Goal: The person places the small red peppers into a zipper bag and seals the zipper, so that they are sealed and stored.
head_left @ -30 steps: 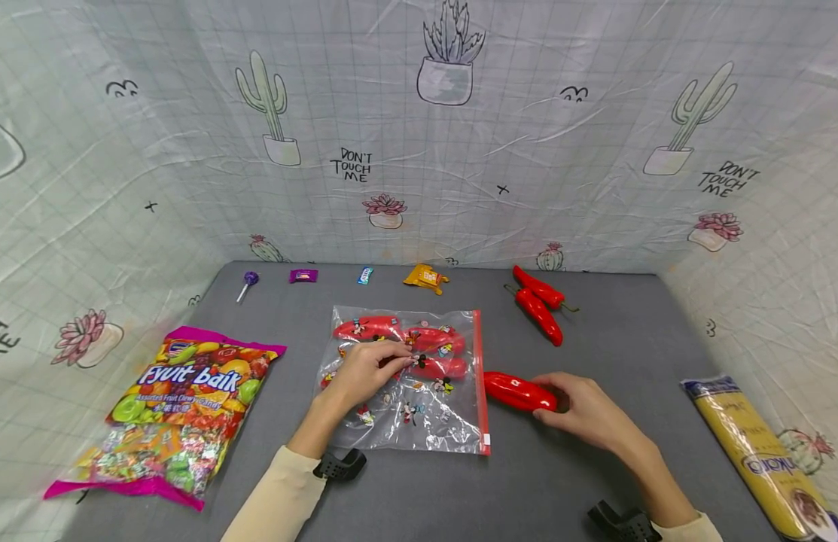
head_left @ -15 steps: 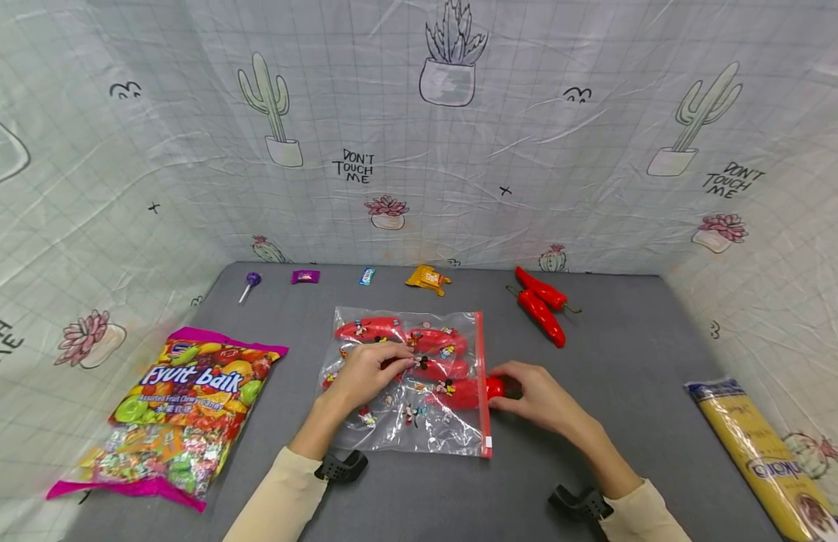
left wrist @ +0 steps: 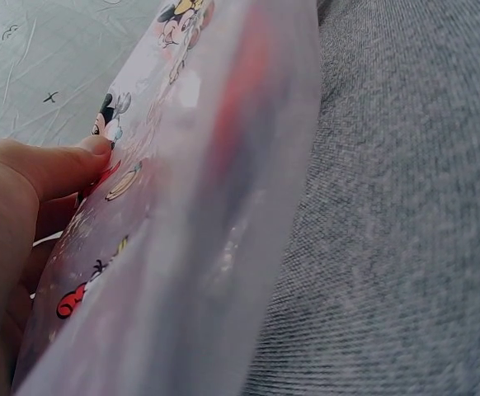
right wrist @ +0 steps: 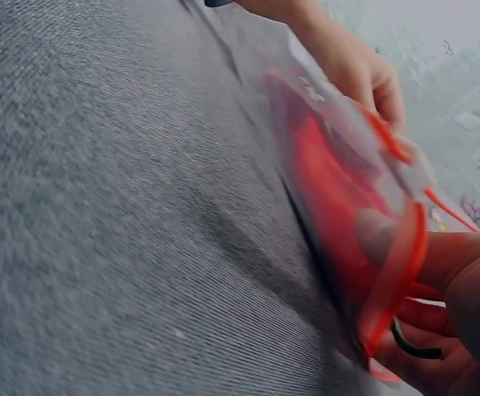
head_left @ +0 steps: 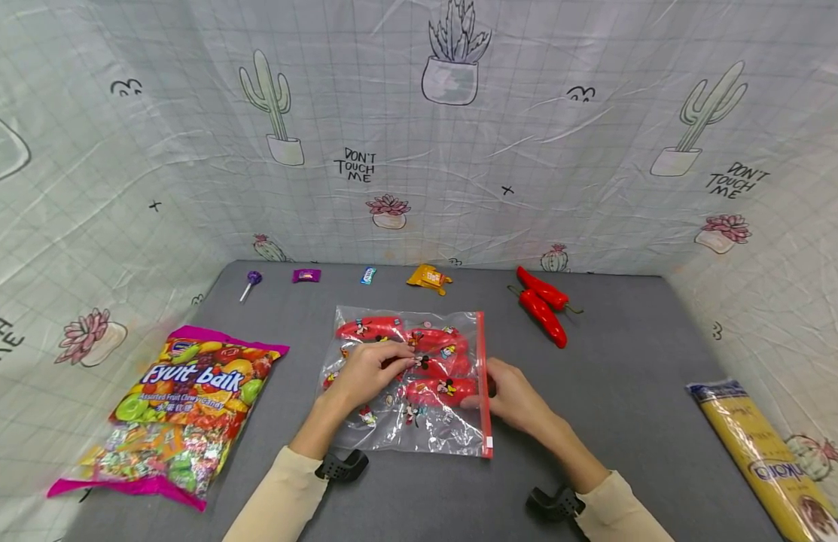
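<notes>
A clear zip bag (head_left: 391, 436) with cartoon prints and a red zip edge (head_left: 482, 339) lies on the grey table, several red peppers (head_left: 371, 328) inside. My left hand (head_left: 371, 373) pinches its top layer near the middle; in the left wrist view the thumb (left wrist: 67, 165) presses on the printed plastic. Reaching in at the bag's mouth, my right hand (head_left: 516, 399) grips a red pepper (head_left: 435, 391) by its stem end. That pepper's body lies within the bag. In the right wrist view my thumb shows through the plastic, and a green stem (right wrist: 413, 345) sticks out by my fingers.
Two red peppers (head_left: 543, 316) lie at the back right. Along the back are a lollipop (head_left: 251, 282), a purple-wrapped sweet (head_left: 306, 275), a small blue-white packet (head_left: 368, 275) and a yellow packet (head_left: 428, 278). A candy bag (head_left: 188, 391) lies left, a yellow pack (head_left: 764, 459) right.
My right hand has moved left, sliding the red pepper from outside the zip edge into the bag. The left hand has stayed on the bag.
</notes>
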`<state>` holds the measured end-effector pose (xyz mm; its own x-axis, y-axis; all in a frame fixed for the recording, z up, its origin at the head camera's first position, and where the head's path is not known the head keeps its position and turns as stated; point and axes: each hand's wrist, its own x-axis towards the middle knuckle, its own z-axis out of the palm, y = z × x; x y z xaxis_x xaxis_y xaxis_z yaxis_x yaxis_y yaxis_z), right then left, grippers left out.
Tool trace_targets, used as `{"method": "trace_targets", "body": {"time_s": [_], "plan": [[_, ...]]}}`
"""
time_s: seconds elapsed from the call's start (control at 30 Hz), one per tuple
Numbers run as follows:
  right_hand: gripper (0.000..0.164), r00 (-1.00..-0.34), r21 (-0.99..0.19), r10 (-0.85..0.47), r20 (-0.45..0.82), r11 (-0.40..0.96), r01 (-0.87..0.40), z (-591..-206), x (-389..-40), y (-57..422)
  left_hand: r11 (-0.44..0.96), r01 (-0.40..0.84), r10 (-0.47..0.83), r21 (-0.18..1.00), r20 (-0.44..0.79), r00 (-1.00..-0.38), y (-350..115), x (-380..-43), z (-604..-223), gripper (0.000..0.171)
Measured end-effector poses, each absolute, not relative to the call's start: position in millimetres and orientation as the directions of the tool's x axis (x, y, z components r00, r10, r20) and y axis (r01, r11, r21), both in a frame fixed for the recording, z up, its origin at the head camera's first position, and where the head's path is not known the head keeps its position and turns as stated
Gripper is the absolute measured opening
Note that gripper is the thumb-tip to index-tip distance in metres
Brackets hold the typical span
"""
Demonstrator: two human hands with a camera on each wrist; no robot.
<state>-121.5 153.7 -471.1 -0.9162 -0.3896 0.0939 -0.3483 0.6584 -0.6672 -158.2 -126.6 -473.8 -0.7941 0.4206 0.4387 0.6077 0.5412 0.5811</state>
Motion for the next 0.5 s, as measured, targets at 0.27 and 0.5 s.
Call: {"method": "trace_targets", "body": {"time_s": [0.27, 0.5], "plan": [[0.045, -0.922, -0.685, -0.374, 0.103, 0.645, -0.338, -468, -122, 156, 0.538, 0.611, 0.422, 0.581, 0.441, -0.792, -128, -158, -474, 0.013], [0.03, -0.925, -0.696, -0.341, 0.167, 0.624, -0.356, -459, -132, 174, 0.547, 0.611, 0.427, 0.573, 0.437, -0.792, -129, -160, -476, 0.015]]}}
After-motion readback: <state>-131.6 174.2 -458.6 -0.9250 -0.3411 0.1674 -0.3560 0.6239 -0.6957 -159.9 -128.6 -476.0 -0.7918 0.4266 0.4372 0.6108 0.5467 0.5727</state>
